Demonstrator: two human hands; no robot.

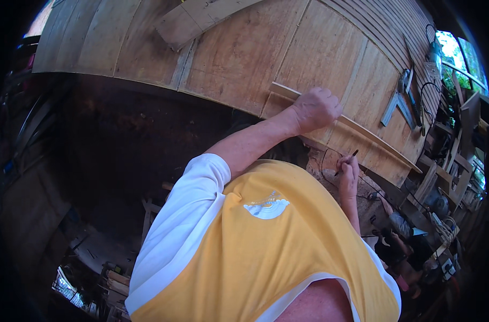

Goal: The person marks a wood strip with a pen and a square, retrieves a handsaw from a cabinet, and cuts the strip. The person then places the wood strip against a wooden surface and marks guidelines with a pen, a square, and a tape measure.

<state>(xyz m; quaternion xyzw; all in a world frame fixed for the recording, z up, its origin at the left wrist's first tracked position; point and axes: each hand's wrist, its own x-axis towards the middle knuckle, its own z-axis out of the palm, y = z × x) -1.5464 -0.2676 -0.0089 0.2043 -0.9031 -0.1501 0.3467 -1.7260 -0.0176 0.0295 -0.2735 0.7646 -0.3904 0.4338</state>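
Observation:
My left hand (317,110) is closed in a fist on a long, thin wooden strip (376,141), which lies across the plywood panels (239,59) of the worktop near its front edge. Both ends of the strip stick out past the fist. Lower and to the right, my right hand (349,172) grips a dark pen-like marking tool (354,154), its tip pointing up beyond the fingers. This hand is beside the worktop's front edge, apart from the strip.
A flat wooden board (183,26) lies at the far side. Toward the right end sit a metal square (399,107) and other tools with cables. Another person's hand (385,205) shows at the lower right, near scrap wood (453,180).

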